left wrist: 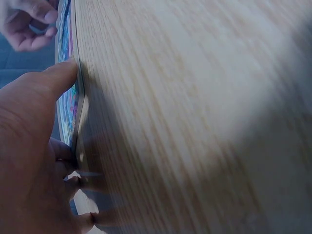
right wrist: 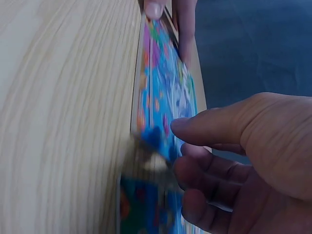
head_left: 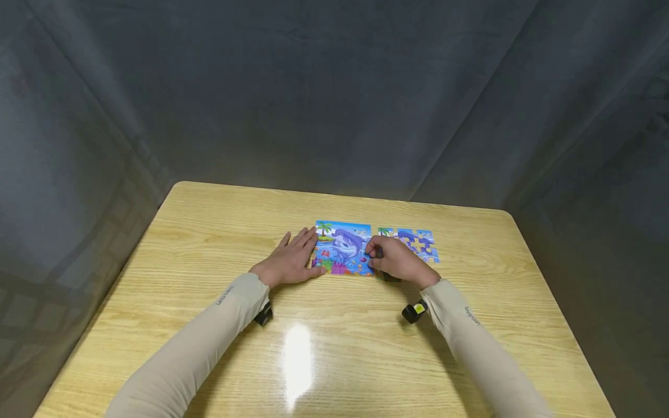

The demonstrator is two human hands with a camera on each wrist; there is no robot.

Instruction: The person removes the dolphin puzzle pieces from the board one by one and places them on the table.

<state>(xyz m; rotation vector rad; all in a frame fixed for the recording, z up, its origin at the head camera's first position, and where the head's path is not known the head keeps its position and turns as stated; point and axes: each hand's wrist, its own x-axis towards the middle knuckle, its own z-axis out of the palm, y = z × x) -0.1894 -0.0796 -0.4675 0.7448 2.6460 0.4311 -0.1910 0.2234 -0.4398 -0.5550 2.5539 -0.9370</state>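
A dolphin jigsaw board (head_left: 345,247) with a blue sea picture lies on the table. My left hand (head_left: 295,259) rests at its left side, fingers extended and thumb (left wrist: 66,75) on the near left corner. At the board's right edge, my right hand (head_left: 395,259) has loosely bent fingers. In the right wrist view, its thumb (right wrist: 187,127) reaches over the board's edge, with a small gap to the fingers; no piece shows between them. Just right lies a second dolphin jigsaw (head_left: 431,252), with table-coloured gaps among its pieces, partly hidden by my right hand.
A light wood table (head_left: 235,232) with rounded far corners carries both jigsaws. Dark grey curtains (head_left: 313,98) hang behind it and along both sides. Black wrist cameras (head_left: 414,312) sit under the beige sleeves (head_left: 198,331). Glare marks the table's near part.
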